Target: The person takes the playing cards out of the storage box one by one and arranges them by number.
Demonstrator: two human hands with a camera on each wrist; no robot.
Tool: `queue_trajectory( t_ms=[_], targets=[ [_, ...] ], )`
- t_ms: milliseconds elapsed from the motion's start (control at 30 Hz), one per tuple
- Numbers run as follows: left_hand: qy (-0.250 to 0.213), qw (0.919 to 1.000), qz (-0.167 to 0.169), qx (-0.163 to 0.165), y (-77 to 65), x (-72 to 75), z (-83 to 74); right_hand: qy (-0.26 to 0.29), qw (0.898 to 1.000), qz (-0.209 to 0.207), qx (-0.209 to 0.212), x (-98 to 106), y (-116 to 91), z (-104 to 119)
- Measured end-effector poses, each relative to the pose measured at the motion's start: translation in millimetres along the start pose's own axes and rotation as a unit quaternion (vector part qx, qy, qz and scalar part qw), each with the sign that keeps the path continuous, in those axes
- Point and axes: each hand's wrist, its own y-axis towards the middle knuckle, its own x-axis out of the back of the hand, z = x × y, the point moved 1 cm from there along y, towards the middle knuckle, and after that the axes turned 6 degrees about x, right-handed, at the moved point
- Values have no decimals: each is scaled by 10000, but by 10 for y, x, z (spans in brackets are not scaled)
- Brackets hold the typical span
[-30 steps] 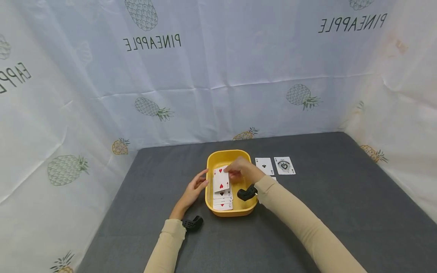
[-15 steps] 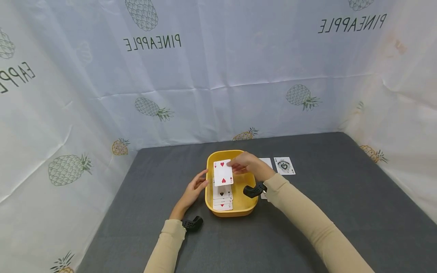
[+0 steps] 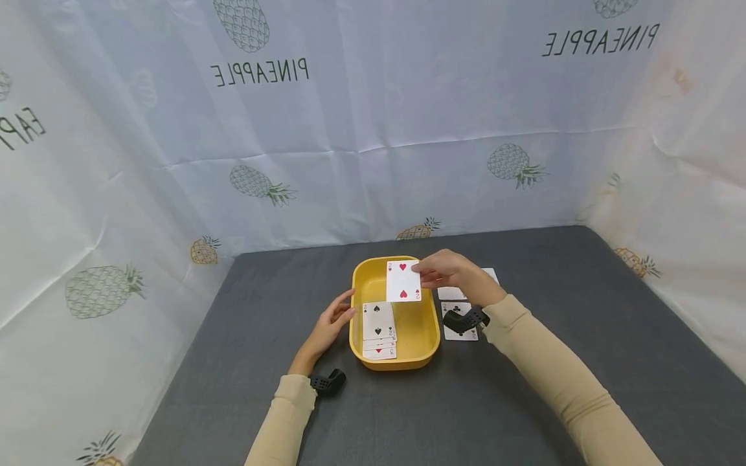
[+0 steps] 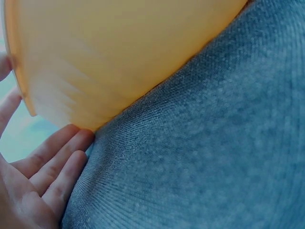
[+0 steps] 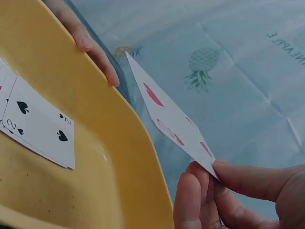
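My right hand [image 3: 457, 275] pinches a two of hearts [image 3: 403, 285] between thumb and fingers along its right side. The playing card is raised over the back right of a yellow plastic bin [image 3: 366, 275]; in the right wrist view it is tilted, seen at a slant. My left hand [image 3: 324, 329] rests against the bin's left side, fairly straight fingertips at the rim and outer wall [image 4: 114, 52]. Inside the bin, on the left, a two of spades [image 3: 377, 320] lies face up on several overlapping cards, the lowest with a red diamond [image 3: 379, 354].
Right of the bin a two of clubs [image 3: 451, 310] lies face up on the dark grey tablecloth [image 3: 384, 414], partly covered by the black wrist camera [image 3: 460, 320]. Behind it other cards [image 3: 451, 294] show under my right hand. A white pineapple-print curtain [image 3: 350, 194] stands behind the table.
My right hand has lifted the two of hearts off the pile in the bin and moved it rightward and back. The two of spades is uncovered. My left hand stays put.
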Motion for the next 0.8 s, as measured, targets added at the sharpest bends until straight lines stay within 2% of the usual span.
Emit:
queue_trajectory(
  t_ms=[200, 533, 800],
  targets=[
    [-27, 10000, 46, -7, 3, -4, 9, -261, 9996, -88, -17, 268, -139, -93],
    [-13, 10000, 84, -7, 8, 20, 7, 37, 9999, -15, 105, 629, -242, -241],
    [-57, 9999, 94, -8, 7, 37, -2, 101, 9993, 344, 75, 846, -329, -474]
  ],
)
